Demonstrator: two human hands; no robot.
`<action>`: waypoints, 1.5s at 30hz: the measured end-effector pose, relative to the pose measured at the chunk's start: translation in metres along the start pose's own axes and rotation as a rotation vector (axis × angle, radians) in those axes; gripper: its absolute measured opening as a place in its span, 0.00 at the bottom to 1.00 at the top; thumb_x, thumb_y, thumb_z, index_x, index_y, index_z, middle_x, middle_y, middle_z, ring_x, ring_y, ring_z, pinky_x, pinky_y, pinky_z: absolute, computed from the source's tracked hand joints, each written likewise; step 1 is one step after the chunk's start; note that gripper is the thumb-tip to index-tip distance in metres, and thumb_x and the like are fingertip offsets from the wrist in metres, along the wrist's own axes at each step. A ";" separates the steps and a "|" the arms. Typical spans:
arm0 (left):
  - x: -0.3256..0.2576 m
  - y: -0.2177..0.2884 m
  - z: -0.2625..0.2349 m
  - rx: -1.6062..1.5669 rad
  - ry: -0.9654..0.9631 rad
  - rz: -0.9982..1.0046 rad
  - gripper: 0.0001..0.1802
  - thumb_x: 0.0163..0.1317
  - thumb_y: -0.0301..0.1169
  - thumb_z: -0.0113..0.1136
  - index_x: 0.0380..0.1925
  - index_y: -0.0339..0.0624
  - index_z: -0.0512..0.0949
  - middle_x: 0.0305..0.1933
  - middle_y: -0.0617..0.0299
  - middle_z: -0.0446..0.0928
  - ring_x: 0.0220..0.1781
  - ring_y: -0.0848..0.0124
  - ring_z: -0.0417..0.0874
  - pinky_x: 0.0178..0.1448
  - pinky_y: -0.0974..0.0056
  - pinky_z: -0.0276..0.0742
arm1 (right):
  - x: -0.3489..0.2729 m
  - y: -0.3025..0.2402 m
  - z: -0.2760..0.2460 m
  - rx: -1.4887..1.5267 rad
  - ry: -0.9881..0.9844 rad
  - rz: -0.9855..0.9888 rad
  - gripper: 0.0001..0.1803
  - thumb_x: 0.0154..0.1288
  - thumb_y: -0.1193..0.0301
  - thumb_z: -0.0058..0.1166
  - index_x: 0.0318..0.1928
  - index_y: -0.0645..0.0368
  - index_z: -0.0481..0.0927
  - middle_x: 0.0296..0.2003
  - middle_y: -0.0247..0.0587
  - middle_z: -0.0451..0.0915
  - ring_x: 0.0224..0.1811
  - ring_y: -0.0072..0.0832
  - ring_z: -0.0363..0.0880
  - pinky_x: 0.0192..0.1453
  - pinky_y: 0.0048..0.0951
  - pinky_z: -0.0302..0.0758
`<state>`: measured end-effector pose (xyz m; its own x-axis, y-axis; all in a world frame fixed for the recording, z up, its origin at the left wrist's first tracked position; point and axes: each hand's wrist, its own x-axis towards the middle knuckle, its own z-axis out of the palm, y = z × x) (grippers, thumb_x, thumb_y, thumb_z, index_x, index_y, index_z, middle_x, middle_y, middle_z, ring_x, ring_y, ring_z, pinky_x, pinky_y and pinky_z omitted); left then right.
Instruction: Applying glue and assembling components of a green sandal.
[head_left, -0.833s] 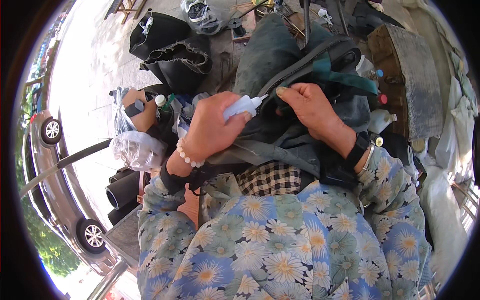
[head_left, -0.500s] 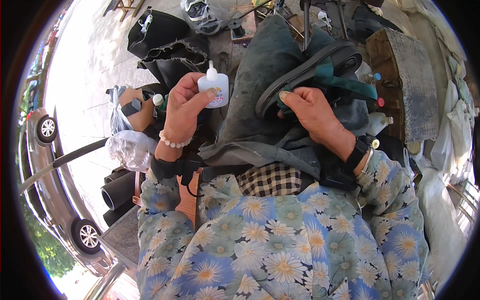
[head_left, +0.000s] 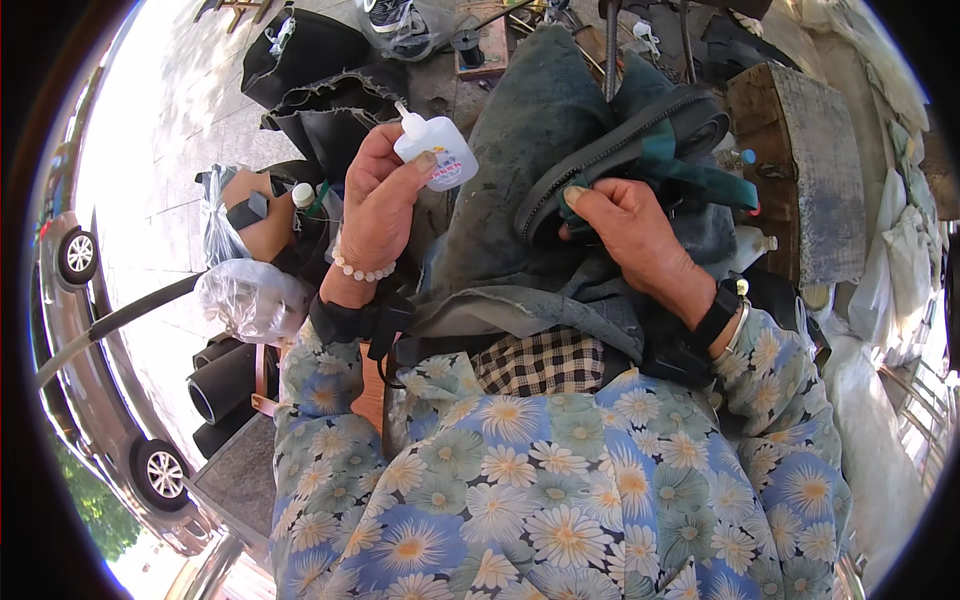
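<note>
the hands (head_left: 378, 208) hold a small white bottle (head_left: 452, 150), left, and a strapped sandal (head_left: 610, 156), right.

Open-air pavement workplace; sunlit paving (head_left: 215, 140) underfoot; parked car (head_left: 112, 400) at left; dark spool (head_left: 467, 47) and wooden box (head_left: 820, 180) nearby.

My left hand (head_left: 378, 210) is partly behind the white squeeze bottle (head_left: 437, 150), whose print (head_left: 448, 168) is too tiny to read. My right hand (head_left: 642, 230) covers part of the sandal (head_left: 608, 155). The top edge cuts off a sneaker (head_left: 396, 16).
</note>
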<state>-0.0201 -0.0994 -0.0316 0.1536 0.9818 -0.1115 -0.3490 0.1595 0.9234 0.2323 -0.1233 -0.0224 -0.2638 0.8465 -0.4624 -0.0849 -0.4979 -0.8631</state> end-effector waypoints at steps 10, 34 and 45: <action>-0.001 -0.001 0.009 0.002 -0.073 0.051 0.16 0.60 0.19 0.55 0.48 0.39 0.69 0.46 0.61 0.77 0.49 0.73 0.77 0.55 0.66 0.73 | 0.003 -0.004 0.004 -0.103 0.019 0.025 0.16 0.66 0.65 0.51 0.31 0.68 0.80 0.25 0.33 0.79 0.26 0.18 0.75 0.34 0.21 0.72; 0.041 -0.004 -0.242 0.369 0.826 0.358 0.15 0.51 0.16 0.61 0.40 0.37 0.72 0.35 0.62 0.78 0.35 0.77 0.79 0.41 0.72 0.77 | 0.003 -0.017 0.022 -0.120 0.069 0.075 0.18 0.65 0.63 0.56 0.26 0.67 0.79 0.25 0.38 0.80 0.26 0.22 0.76 0.36 0.24 0.73; 0.137 -0.004 -0.292 -0.082 1.185 0.126 0.13 0.56 0.21 0.55 0.42 0.30 0.68 0.38 0.45 0.78 0.30 0.59 0.83 0.32 0.61 0.83 | 0.022 -0.032 0.022 -0.060 0.108 0.203 0.14 0.64 0.68 0.56 0.27 0.67 0.79 0.27 0.39 0.81 0.28 0.22 0.78 0.38 0.24 0.74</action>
<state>-0.2671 0.0643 -0.1578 -0.8192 0.4682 -0.3312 -0.3654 0.0189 0.9306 0.2085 -0.0931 -0.0005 -0.1649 0.7469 -0.6442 0.0181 -0.6508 -0.7591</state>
